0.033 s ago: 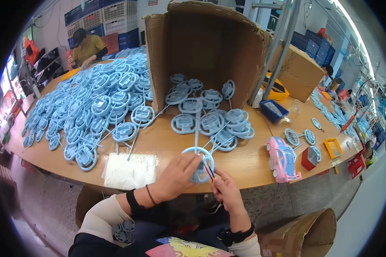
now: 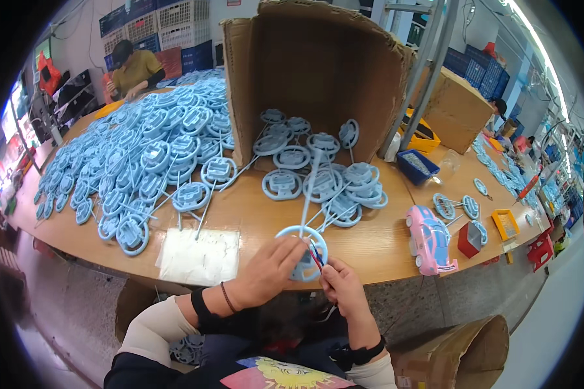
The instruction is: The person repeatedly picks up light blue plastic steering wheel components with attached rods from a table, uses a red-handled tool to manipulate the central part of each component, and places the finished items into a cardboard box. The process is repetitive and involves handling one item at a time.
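Note:
A light blue toy steering wheel with a long stem is held at the table's front edge, its stem pointing away from me. My left hand is closed on the wheel's left side, fingers lying over its middle. At the wheel's right side, my right hand pinches thin red and dark wires that run to the wheel's middle. A pale strand hangs below that hand. The fingers of my left hand hide the spot where the wires meet the wheel. More light blue steering wheels lie just beyond, in front of a cardboard box.
A large heap of steering wheels covers the table's left. A white sheet lies near the front edge. To the right are a pink toy car, a red bin, a yellow tray and a blue bin. A co-worker sits far left.
The held wheel's stem has swung a little to the right at its far end, and the wheel sits slightly lower. Both hands keep their grip. The whole view has shifted slightly.

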`<action>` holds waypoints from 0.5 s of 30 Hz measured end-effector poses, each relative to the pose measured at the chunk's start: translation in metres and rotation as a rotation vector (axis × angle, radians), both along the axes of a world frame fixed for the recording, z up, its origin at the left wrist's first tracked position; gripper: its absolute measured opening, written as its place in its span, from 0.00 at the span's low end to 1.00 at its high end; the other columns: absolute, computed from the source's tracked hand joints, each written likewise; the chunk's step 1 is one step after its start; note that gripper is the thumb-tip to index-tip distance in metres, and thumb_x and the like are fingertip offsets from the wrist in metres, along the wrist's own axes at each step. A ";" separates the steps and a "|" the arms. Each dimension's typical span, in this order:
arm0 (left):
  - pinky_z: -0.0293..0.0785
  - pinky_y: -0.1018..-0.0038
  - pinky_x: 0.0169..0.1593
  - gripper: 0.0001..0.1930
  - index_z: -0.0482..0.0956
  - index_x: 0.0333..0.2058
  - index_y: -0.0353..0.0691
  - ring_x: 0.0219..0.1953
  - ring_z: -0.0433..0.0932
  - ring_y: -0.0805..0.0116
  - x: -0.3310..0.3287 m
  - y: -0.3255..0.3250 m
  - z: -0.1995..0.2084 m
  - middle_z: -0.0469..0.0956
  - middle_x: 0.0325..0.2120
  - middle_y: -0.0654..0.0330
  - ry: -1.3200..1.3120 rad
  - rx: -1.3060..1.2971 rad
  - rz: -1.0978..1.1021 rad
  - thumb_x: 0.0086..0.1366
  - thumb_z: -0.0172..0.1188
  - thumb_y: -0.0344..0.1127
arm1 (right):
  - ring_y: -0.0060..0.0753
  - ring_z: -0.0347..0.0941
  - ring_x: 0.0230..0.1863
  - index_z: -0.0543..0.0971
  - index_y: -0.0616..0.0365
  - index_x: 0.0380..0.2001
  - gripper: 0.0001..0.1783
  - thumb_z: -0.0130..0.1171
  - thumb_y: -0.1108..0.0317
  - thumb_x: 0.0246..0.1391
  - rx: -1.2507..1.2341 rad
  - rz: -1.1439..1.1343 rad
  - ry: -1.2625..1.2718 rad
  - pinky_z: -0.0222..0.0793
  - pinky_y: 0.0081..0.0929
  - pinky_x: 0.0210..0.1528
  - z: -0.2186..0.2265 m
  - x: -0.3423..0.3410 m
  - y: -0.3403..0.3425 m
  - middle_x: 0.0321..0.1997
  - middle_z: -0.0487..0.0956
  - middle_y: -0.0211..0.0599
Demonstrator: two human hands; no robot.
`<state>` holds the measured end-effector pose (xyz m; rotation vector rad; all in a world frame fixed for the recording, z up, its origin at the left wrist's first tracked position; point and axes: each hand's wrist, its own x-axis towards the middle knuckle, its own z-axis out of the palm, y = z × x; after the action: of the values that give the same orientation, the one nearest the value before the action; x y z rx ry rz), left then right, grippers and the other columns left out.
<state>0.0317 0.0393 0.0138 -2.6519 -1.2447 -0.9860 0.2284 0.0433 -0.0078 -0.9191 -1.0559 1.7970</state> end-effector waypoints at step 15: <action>0.69 0.71 0.49 0.23 0.62 0.53 0.31 0.45 0.72 0.68 -0.034 -0.017 -0.024 0.70 0.45 0.55 -1.259 -1.154 -0.245 0.63 0.50 0.39 | 0.09 0.53 0.12 0.73 0.60 0.36 0.12 0.56 0.63 0.53 -0.044 -0.001 -0.001 0.45 0.09 0.13 -0.007 -0.001 -0.018 0.15 0.66 0.21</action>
<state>-0.0024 0.0218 -0.0097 -2.7503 -2.1710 -3.0244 0.2277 0.0256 -0.0145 -0.9465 -1.0199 1.8256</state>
